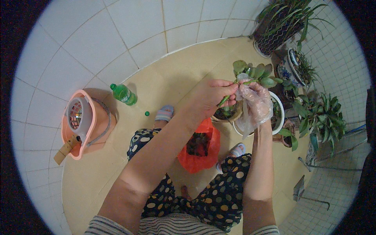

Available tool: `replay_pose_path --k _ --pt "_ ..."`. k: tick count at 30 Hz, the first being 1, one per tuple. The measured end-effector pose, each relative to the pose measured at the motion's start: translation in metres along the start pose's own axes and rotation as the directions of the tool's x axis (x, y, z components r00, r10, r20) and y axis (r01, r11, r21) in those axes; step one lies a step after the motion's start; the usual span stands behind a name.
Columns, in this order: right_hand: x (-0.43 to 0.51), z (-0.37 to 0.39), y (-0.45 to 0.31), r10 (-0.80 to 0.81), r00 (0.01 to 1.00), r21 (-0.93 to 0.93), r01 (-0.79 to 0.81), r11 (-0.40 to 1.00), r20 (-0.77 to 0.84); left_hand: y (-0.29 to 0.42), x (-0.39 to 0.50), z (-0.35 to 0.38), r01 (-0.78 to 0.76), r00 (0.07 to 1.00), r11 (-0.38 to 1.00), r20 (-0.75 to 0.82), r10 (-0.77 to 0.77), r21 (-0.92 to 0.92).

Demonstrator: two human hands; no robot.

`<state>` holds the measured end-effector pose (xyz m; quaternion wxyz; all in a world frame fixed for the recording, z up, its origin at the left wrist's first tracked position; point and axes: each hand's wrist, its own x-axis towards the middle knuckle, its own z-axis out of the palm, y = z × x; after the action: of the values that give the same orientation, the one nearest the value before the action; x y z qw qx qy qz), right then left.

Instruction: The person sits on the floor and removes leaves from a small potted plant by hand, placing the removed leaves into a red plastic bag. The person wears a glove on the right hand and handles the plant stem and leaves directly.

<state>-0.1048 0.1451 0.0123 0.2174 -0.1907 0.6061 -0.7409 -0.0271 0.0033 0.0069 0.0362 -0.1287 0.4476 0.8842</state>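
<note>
A leafy succulent cutting [259,70] is raised above the pots, its thick green stem pointing down to the left. My left hand [218,95] is bare and grips this stem between thumb and fingers. On my right hand [256,102] is a clear plastic glove, loose at the wrist. Its fingers close on the cutting's stem just below the leaves. Beneath my hands stand a tan round pot [236,117] with soil and small plants and a white pot [282,109], partly hidden by the glove. A red plastic bag [216,141] with dark soil sits between my feet.
At left, a pink mop bucket [101,126] holds a grey wringer basket, with a cardboard piece [66,149] at its rim. A green bottle [124,95] stands uncapped near a green cap [147,113]. Potted plants [323,117] and a blue-and-white pot [286,69] line the right side.
</note>
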Motion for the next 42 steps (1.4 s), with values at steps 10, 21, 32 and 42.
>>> replay_pose_path --k 10,21,32,42 --pt "-0.007 0.031 0.008 -0.229 0.966 -0.230 0.197 0.953 -0.120 -0.014 0.012 -0.013 -0.020 1.000 0.988 -0.022 0.017 -0.152" --pt "-0.026 0.031 0.028 -0.584 0.811 -0.507 0.500 0.702 -0.009 -0.007 0.013 -0.004 0.075 0.980 0.915 -0.141 -0.141 -0.397" --pt "-0.028 0.010 0.003 -0.155 0.966 -0.128 0.131 0.983 -0.204 -0.014 0.010 0.006 0.096 0.995 0.982 -0.024 -0.101 -0.165" --pt "-0.048 -0.013 -0.003 0.059 0.995 0.394 -0.022 0.919 -0.082 -0.030 0.015 0.022 -0.094 0.963 0.995 -0.252 0.094 0.013"
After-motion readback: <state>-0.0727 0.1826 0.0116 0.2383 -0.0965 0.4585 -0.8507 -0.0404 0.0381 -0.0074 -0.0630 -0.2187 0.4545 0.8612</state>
